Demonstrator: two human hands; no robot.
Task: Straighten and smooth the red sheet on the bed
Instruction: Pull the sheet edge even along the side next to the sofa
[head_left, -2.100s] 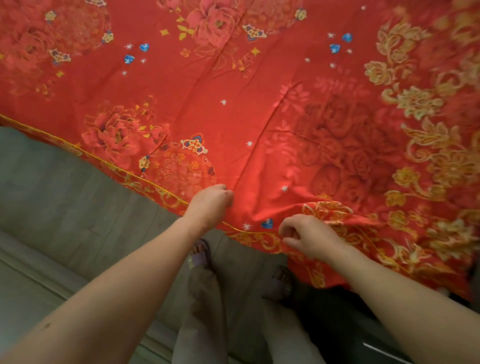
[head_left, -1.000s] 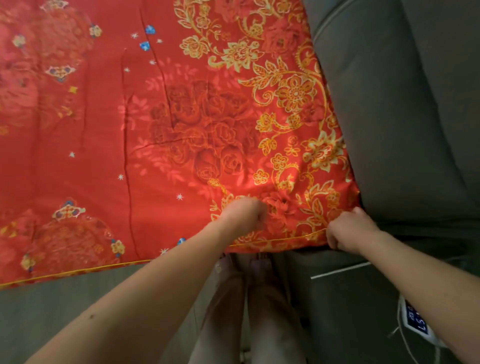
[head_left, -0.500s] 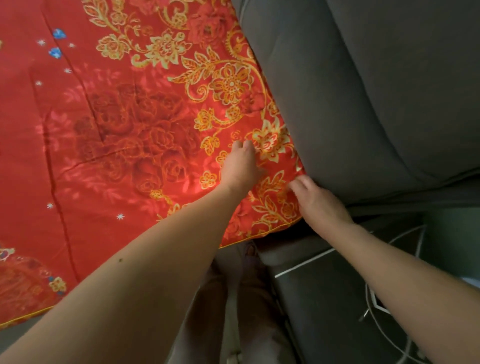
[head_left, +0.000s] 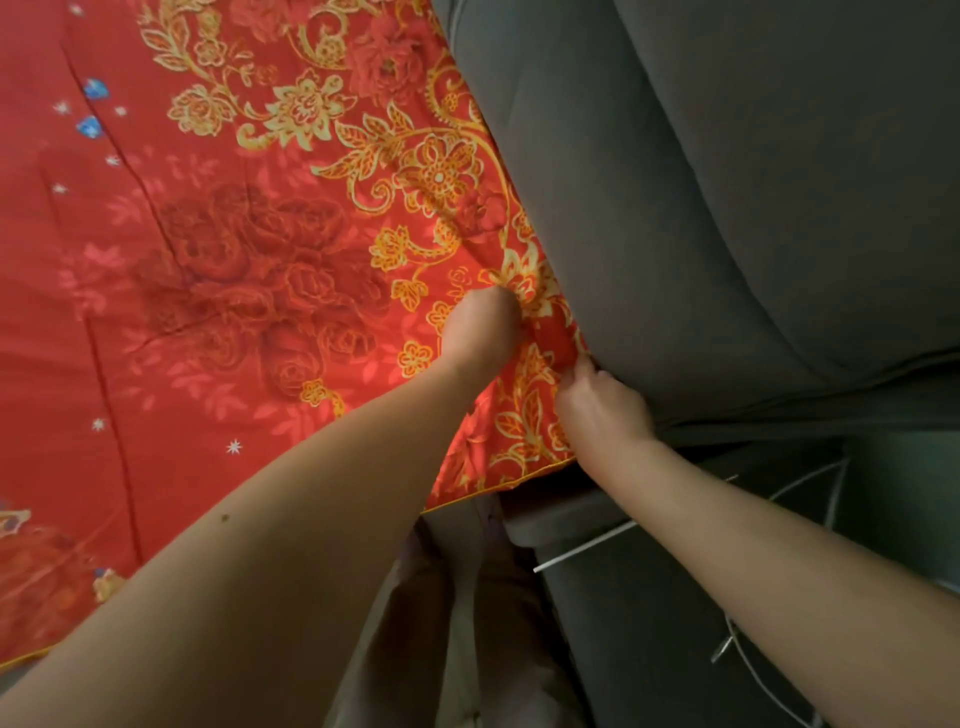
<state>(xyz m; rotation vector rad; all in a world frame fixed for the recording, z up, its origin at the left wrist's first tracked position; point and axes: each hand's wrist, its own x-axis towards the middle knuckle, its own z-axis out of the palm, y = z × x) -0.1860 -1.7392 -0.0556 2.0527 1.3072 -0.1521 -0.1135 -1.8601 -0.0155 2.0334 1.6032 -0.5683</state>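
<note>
The red sheet (head_left: 223, 291), printed with gold flowers and dark roses, covers the bed across the left and middle of the view. Its right edge meets a grey padded headboard (head_left: 727, 218). My left hand (head_left: 480, 330) is closed into a fist that bunches the sheet near that edge. My right hand (head_left: 600, 402) sits at the sheet's corner, fingers curled around the red edge where it meets the grey padding. A fold of cloth rises between the two hands.
The sheet's gold-trimmed hem (head_left: 498, 488) hangs over the near side of the bed. Below it are my legs (head_left: 457, 623) and a dark grey bed frame (head_left: 597, 613). White cables (head_left: 737, 639) lie on the floor at lower right.
The view has swung right along the bed to its corner. My left hand went from flat on the sheet to a fist gripping it. My right hand moved up onto the sheet's edge.
</note>
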